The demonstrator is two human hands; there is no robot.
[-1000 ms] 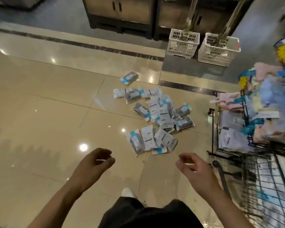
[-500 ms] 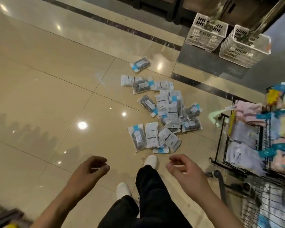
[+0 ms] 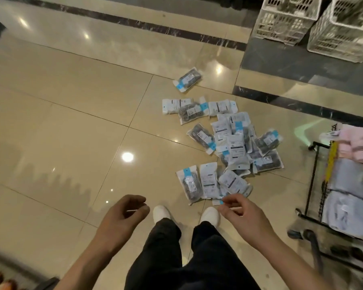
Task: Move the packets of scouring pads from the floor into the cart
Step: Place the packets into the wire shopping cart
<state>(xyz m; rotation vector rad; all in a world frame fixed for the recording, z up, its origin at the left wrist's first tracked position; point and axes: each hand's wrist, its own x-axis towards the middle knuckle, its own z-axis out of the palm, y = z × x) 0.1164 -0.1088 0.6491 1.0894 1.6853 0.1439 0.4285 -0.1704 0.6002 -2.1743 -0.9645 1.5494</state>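
Note:
Several packets of scouring pads [image 3: 232,146], clear bags with white and blue labels, lie scattered on the glossy beige tiled floor just ahead of my white shoes. One packet [image 3: 188,79] lies apart at the far end. The black wire cart [image 3: 314,181] stands at the right edge, loaded with folded cloths. My left hand [image 3: 122,218] hangs loosely curled above the floor, left of my feet, holding nothing. My right hand [image 3: 242,216] hovers just short of the nearest packets, fingers curled and apart, empty.
Two white plastic crates [image 3: 285,19] sit on a grey floor patch at the top right. A dark marble strip [image 3: 134,24] crosses the floor at the back. My legs in black trousers [image 3: 189,254] fill the bottom centre. Coloured items show at the bottom left corner.
I have stepped closer to the pile and the view has tilted further down. Both feet now stand side by side, and my right hand has come nearer the closest packets.

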